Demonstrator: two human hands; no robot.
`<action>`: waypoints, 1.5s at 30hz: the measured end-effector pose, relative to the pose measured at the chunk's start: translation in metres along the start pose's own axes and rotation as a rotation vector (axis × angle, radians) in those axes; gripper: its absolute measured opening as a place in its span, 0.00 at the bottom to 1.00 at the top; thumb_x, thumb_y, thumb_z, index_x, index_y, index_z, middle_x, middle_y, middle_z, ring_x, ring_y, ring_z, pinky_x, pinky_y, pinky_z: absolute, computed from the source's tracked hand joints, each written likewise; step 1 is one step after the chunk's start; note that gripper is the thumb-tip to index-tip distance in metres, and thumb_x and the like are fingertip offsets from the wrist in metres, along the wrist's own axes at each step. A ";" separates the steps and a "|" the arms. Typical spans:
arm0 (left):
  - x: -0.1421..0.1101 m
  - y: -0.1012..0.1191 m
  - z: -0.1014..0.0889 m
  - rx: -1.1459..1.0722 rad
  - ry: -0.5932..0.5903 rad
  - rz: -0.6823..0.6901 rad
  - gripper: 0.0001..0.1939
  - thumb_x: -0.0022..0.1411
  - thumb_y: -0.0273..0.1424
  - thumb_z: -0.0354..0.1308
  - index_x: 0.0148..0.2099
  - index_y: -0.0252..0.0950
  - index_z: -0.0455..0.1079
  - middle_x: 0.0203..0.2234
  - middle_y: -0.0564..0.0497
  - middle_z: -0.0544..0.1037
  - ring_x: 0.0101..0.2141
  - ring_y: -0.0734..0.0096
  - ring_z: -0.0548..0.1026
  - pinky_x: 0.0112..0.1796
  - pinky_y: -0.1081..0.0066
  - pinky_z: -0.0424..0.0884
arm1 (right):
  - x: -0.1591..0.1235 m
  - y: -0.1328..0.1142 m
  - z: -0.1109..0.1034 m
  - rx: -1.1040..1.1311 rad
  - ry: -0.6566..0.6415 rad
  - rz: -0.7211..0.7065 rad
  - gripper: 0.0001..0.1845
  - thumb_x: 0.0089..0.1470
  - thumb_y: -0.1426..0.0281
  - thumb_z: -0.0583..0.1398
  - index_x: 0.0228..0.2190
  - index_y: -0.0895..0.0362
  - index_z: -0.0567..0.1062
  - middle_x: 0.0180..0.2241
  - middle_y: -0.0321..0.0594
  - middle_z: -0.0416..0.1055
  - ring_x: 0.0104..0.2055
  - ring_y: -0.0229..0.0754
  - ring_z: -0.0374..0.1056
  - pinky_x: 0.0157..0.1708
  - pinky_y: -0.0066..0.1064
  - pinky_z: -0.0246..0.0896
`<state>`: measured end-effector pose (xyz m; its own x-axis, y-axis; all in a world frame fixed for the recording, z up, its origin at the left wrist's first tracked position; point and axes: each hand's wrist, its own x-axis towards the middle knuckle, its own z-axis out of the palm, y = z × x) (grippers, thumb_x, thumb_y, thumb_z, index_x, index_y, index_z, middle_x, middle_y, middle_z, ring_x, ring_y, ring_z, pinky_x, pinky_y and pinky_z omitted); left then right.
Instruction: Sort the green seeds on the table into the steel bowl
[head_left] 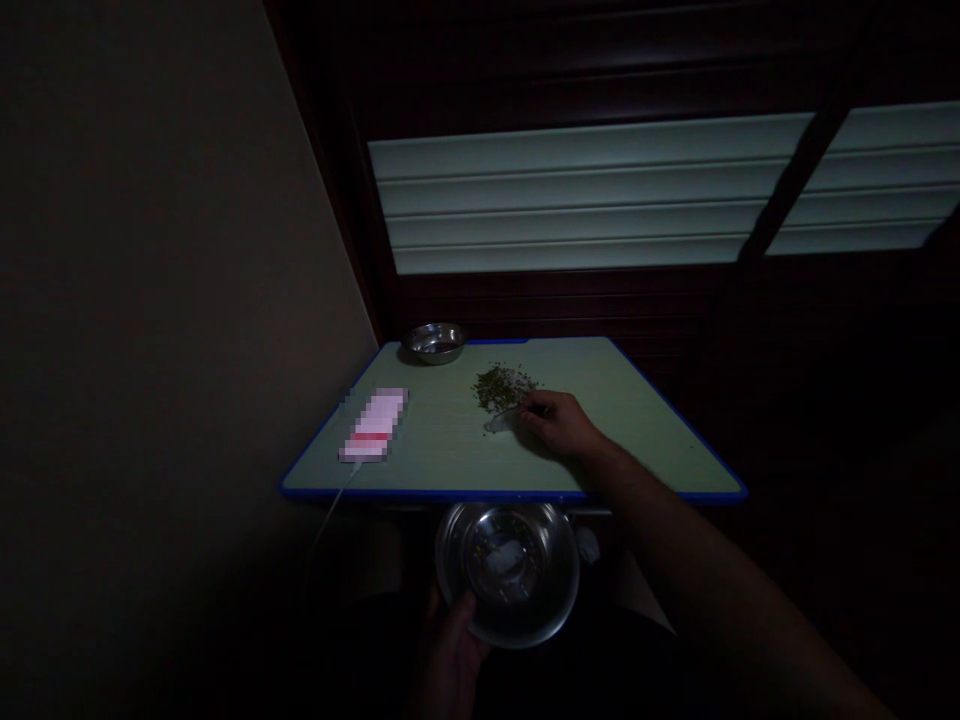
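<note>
My left hand (pixel 454 650) grips the rim of a shiny metal bowl (pixel 559 590), thumb over the edge, just below the table's front edge. Something small and pale lies or reflects at the bowl's bottom; I cannot tell which. Over the table, my right hand (pixel 559 422) is closed with its fingers pinched on a small pale spoon-like tool (pixel 501 422). The tool's rounded end points left and rests near the tabletop. Directly beyond it spreads a loose pile of small green bits (pixel 499 385), with whitish grains mixed in on its right side.
The pale green folding table (pixel 442 450) has a blue rim. A smaller metal dish (pixel 435 345) stands at its back left corner. A lit phone (pixel 375 425) lies at the left, its white cable (pixel 330 510) hanging over the front edge. Dark louvred doors (pixel 570 200) stand behind.
</note>
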<state>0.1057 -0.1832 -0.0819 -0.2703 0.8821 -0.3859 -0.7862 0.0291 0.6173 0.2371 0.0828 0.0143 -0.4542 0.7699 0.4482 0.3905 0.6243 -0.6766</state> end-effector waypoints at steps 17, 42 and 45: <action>0.003 0.000 -0.003 -0.012 -0.011 -0.004 0.36 0.59 0.35 0.63 0.67 0.56 0.56 0.58 0.51 0.75 0.59 0.54 0.69 0.58 0.54 0.63 | 0.000 -0.001 -0.004 0.004 0.014 0.034 0.07 0.46 0.69 0.59 0.25 0.58 0.78 0.24 0.36 0.74 0.28 0.39 0.66 0.30 0.29 0.59; 0.001 0.001 0.000 -0.041 0.001 -0.012 0.39 0.59 0.34 0.63 0.68 0.55 0.53 0.60 0.49 0.72 0.59 0.53 0.68 0.58 0.52 0.63 | -0.002 -0.006 0.004 0.081 -0.102 -0.019 0.06 0.48 0.71 0.63 0.28 0.58 0.81 0.27 0.39 0.78 0.30 0.39 0.70 0.33 0.29 0.61; 0.002 0.000 -0.002 -0.045 0.009 -0.025 0.39 0.58 0.34 0.64 0.68 0.56 0.53 0.60 0.50 0.73 0.59 0.53 0.69 0.58 0.52 0.63 | -0.003 -0.007 0.002 0.099 -0.114 -0.034 0.06 0.47 0.71 0.63 0.29 0.58 0.81 0.29 0.40 0.78 0.32 0.40 0.70 0.34 0.30 0.61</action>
<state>0.1041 -0.1823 -0.0838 -0.2550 0.8773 -0.4067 -0.8169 0.0296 0.5761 0.2339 0.0763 0.0162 -0.5560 0.7252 0.4061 0.2953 0.6291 -0.7190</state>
